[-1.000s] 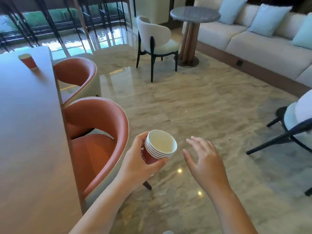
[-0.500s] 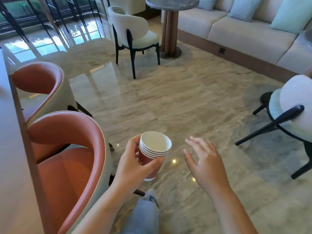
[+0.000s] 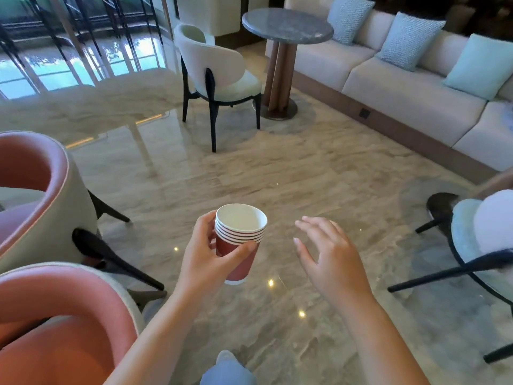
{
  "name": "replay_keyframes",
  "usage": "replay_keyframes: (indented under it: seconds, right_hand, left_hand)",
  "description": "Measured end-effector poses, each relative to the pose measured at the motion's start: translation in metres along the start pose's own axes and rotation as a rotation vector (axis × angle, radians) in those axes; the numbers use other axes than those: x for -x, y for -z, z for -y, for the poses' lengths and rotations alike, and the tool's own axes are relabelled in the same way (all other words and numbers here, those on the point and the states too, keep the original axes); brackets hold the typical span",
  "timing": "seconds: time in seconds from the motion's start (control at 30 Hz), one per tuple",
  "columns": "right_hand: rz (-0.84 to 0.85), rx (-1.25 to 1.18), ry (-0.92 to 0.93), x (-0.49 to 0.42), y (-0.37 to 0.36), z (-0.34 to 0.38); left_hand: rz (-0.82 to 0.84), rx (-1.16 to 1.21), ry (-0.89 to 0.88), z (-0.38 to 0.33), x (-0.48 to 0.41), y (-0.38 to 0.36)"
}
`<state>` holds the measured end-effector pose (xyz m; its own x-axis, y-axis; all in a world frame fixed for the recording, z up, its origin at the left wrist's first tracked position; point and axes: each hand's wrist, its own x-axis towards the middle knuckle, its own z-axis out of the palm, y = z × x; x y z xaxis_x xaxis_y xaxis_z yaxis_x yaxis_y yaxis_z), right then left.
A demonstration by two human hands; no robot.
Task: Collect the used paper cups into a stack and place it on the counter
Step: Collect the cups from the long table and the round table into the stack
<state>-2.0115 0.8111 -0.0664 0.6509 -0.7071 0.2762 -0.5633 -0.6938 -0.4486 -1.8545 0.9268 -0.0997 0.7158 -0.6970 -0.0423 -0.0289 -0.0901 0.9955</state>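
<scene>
A stack of several red paper cups point(image 3: 241, 245) with white rims and a white inside is held upright above the marble floor, in the middle of the view. My left hand point(image 3: 206, 259) wraps around its red side from the left, thumb across the front. To the right of the stack, a short gap away, my right hand point(image 3: 330, 257) hovers with fingers spread and nothing in it. No counter and no loose cup is in view.
Two orange tub chairs point(image 3: 44, 323) stand at the left. A white chair point(image 3: 219, 79) and a round grey table point(image 3: 287, 26) are ahead, a long beige sofa point(image 3: 402, 87) with blue cushions at the right, and a dark-legged chair point(image 3: 477, 254) at the right edge.
The view has swung right: the long table with a single red cup at the left has left the frame. Both hands keep their pose, the stack still in my left hand.
</scene>
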Motion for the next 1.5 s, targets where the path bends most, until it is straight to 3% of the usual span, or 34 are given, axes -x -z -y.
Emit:
replay_keyframes:
  seconds: [0.27,0.5,0.8,1.03,1.23,1.5]
  right_hand:
    - [0.065,-0.046,0.009,-0.097,-0.033,-0.008]
    - [0.125,-0.091,0.167,-0.210,-0.089,-0.015]
    - [0.204,-0.166,0.387,-0.381,-0.129,-0.015]
    - [0.282,-0.224,0.470,-0.454,-0.175,-0.006]
    - [0.323,-0.258,0.564,-0.512,-0.229,0.037]
    - [0.376,-0.256,0.698,-0.613,-0.310,0.147]
  left_hand:
    - [-0.067,0.014,0.047,0.008,-0.081,0.007]
    - [-0.258,0.007,0.098,0.016,-0.163,0.016]
    - [-0.445,-0.005,0.071,-0.031,-0.298,0.010]
    - [-0.589,0.015,0.107,-0.025,-0.351,0.028]
    - [-0.736,0.063,0.148,-0.010,-0.396,0.080]
    - [-0.860,0.135,0.090,-0.003,-0.494,0.195]
